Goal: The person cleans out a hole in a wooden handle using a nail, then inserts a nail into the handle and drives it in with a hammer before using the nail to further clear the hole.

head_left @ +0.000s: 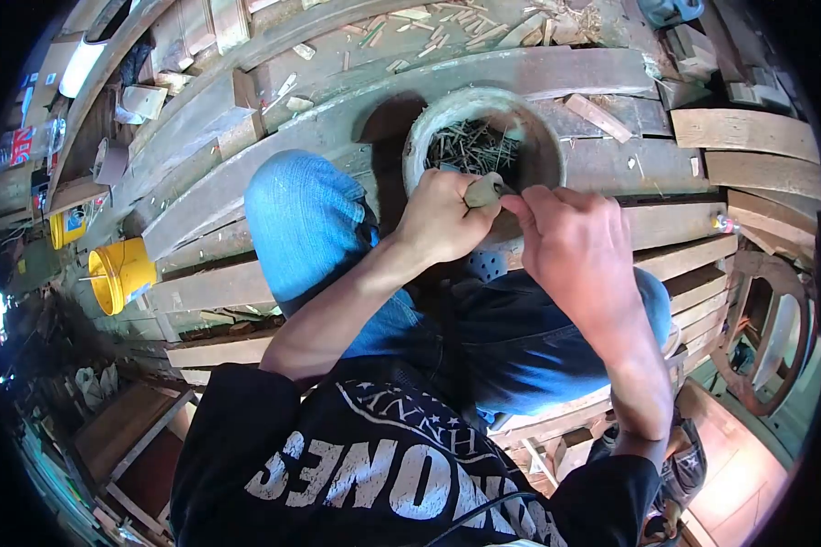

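A round, pale-rimmed bucket (417, 137) stands between my knees, with a heap of dark nails (470, 146) inside. Over its near edge, my left hand (442, 219) is wrapped round a short, light-coloured cylindrical piece (483, 190), whose round end points up. Close against it on the right, my right hand (570, 232) has its thumb and fingers pinched together at the end of the piece. Something small and dark shows between the fingertips, too small to make out.
Wooden planks (593, 68) run across the floor, with wood chips (447, 27) beyond the bucket. A yellow bucket (109, 283) stands at left. Stacked boards (748, 137) and an oval wooden frame (762, 333) are at right. Part of another person (684, 465) shows at lower right.
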The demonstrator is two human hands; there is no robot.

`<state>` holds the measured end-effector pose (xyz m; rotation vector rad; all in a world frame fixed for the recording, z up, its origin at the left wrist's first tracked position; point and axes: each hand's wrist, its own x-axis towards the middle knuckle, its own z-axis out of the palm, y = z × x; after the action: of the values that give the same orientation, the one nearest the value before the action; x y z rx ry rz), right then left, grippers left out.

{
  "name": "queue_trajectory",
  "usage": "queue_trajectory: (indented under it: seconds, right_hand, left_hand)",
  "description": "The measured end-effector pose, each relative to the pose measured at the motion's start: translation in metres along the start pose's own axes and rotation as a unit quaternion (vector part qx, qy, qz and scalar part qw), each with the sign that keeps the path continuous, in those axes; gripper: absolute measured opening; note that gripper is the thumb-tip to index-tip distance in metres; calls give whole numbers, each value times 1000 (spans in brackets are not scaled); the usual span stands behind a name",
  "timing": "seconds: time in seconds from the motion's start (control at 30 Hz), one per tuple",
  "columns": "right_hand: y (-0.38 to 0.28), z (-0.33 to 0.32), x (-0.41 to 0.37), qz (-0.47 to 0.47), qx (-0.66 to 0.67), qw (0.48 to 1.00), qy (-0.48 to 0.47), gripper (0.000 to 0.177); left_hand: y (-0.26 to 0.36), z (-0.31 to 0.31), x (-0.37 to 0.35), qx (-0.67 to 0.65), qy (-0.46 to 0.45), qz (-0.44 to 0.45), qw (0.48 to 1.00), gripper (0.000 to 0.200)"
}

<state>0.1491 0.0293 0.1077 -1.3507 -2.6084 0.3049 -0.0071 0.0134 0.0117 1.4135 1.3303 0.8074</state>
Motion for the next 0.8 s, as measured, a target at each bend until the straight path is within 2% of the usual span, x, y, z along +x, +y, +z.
queue_trajectory:
  seconds: [0.2, 0.27, 0.3, 0.33, 0.37, 0.4, 0.43, 0.47, 0.53, 0.57, 0.6, 0.63, 0.67, 0.73, 0.8]
  right_hand:
    - [-4, 12, 6, 53, 46, 994, 80, 19]
    - [1, 14, 11, 10, 34, 990, 137, 16]
    - [22, 9, 18, 46, -136, 973, 180, 22]
    - [40, -2, 27, 81, -302, 924, 220, 28]
    - [38, -28, 38, 156, -109, 938, 291, 24]
    - [36, -47, 54, 221, 93, 903, 357, 25]
    - [35, -32, 56, 109, 66, 921, 368, 36]
    - [28, -12, 53, 108, 110, 918, 364, 30]
    - [11, -16, 41, 69, 108, 947, 294, 25]
    - [15, -10, 41, 77, 224, 913, 333, 20]
    - [18, -24, 35, 91, 254, 918, 291, 16]
    - [23, -33, 32, 65, 299, 907, 291, 18]
    - [26, -39, 29, 41, 345, 894, 283, 22]
    - [25, -49, 26, -64, 311, 903, 289, 24]
    - [19, -48, 20, -110, 482, 842, 216, 27]
  left_hand:
    - [-4, 0, 4, -35, 61, -12, 997, 16]
    - [7, -6, 6, -65, 74, -32, 995, 24]
    - [10, 4, -4, -24, 21, 57, 998, 20]
    - [5, 22, -22, 20, -44, 122, 991, 15]
    - [-3, 38, -28, 6, -65, 80, 995, 13]
    - [-9, 42, -24, 3, -80, 45, 996, 10]
    - [3, 24, -11, -56, -39, 47, 997, 14]
    - [16, 10, -7, -126, -6, 34, 991, 18]
    - [14, -3, -3, -123, -32, 41, 991, 40]
    - [15, -3, -6, -129, -11, 86, 988, 40]
    - [15, -5, -7, -132, 10, 132, 982, 40]
    - [13, -8, -5, -132, 8, 166, 977, 40]
    - [13, -9, -5, -133, 13, 160, 978, 40]
    - [18, -11, -2, -156, 51, 206, 965, 41]
    - [16, -13, -1, -158, 62, 203, 964, 42]
